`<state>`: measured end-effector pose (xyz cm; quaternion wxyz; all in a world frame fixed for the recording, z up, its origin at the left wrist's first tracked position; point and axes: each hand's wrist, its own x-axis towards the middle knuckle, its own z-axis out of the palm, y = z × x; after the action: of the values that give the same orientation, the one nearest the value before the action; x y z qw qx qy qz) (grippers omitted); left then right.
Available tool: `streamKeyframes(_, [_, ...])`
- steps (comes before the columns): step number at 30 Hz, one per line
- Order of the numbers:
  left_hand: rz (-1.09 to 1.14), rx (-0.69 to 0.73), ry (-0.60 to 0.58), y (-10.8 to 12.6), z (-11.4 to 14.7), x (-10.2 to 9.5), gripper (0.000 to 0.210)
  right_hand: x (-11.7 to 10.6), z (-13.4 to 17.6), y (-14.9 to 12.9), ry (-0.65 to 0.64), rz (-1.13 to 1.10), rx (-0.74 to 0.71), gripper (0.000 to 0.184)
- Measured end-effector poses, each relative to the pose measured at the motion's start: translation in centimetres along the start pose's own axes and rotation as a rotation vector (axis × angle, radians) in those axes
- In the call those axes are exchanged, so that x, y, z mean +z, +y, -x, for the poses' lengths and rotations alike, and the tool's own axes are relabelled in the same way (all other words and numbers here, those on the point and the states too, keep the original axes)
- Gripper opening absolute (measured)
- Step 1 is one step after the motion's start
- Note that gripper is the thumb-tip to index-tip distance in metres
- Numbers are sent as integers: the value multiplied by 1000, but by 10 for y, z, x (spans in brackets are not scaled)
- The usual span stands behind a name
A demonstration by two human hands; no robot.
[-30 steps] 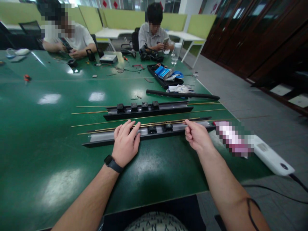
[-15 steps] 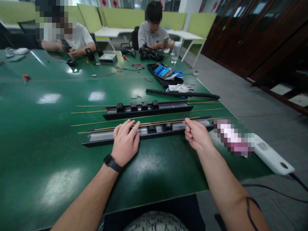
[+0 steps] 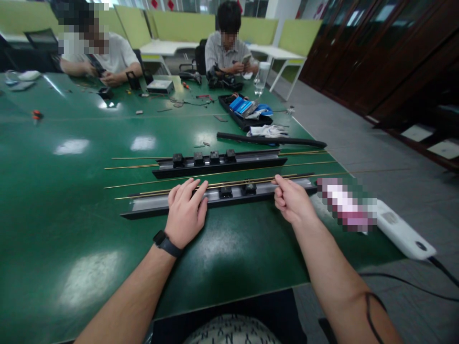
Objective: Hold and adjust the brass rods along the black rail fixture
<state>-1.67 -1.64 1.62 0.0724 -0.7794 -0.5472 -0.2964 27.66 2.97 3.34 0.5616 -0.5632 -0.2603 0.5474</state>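
Observation:
In front of me lies a black channel rail (image 3: 234, 202) with a silvery inner face and two small black blocks (image 3: 249, 188) in it. My left hand (image 3: 188, 203) rests across its left half, with outstretched fingers over the thin brass rods. What is under the palm is hidden. At the rail's right part, my right hand (image 3: 292, 198) pinches a thin brass rod (image 3: 261, 180) between thumb and forefinger; the other fingers are curled in. Behind it stands a second black channel rail (image 3: 222, 167), holding several black blocks (image 3: 214, 157), with more brass rods around it.
A black tube (image 3: 268, 140) and a white glove (image 3: 267, 131) lie beyond the rails, near a black tray (image 3: 236, 117) with blue items. At right are a white power strip (image 3: 403, 229) and a blurred pink item (image 3: 344, 203). Two people sit across the green table (image 3: 107, 124).

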Motion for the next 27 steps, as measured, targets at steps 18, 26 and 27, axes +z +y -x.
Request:
streamKeyframes(18, [-4, -10, -11, 0, 0, 0, 43, -1, -2, 0, -17, -17, 14, 25])
streamKeyframes(26, [3, -17, -9, 0, 0, 0, 43, 1, 0, -2, -18, -13, 28, 22])
streamKeyframes(27, [5, -18, -9, 0, 1, 0, 43, 1, 0, -2, -20, -9, 33, 22])
